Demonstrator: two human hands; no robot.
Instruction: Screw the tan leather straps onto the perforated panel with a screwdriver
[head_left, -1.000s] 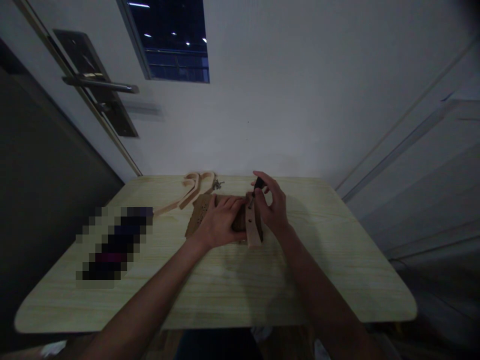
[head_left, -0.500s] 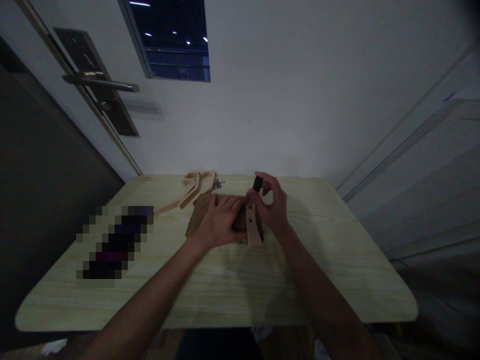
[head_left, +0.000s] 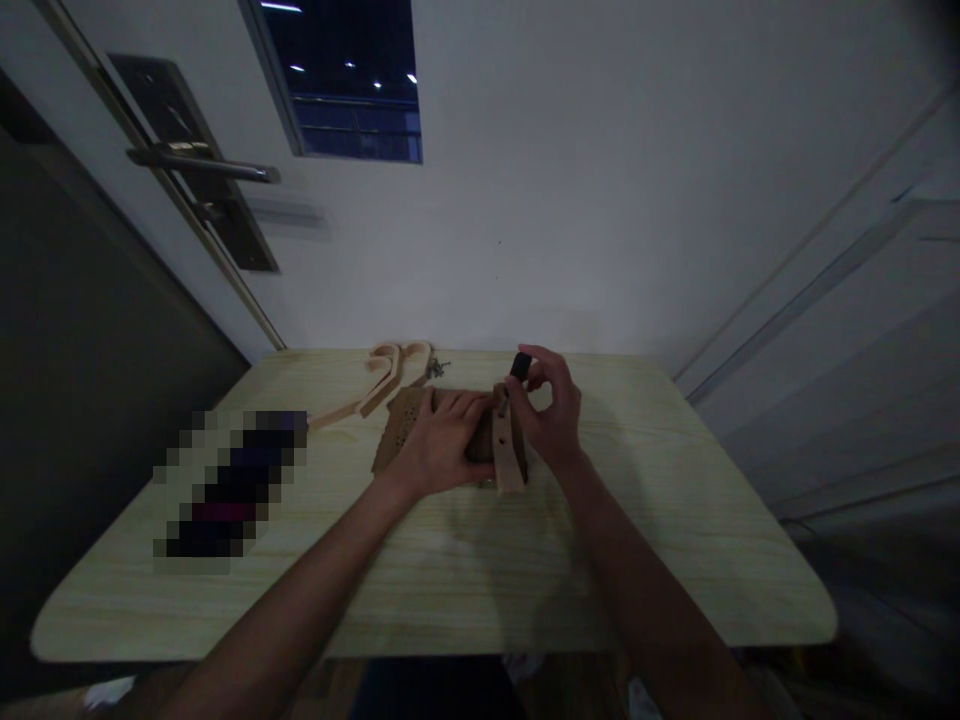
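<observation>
Black-handled screwdriver (head_left: 520, 366) in grip, right hand (head_left: 556, 425) seems screw-turning, next needing steady pressure; spread left hand (head_left: 437, 447) braces flat brown board (head_left: 396, 428).

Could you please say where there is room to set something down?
The widest free patch of the table lies between the right forearm and the right edge. Another lies between the left forearm and the right, nearer than the wooden strip. It is crowded around the left hand, brown board, curved wooden pieces and small metal pieces.
</observation>
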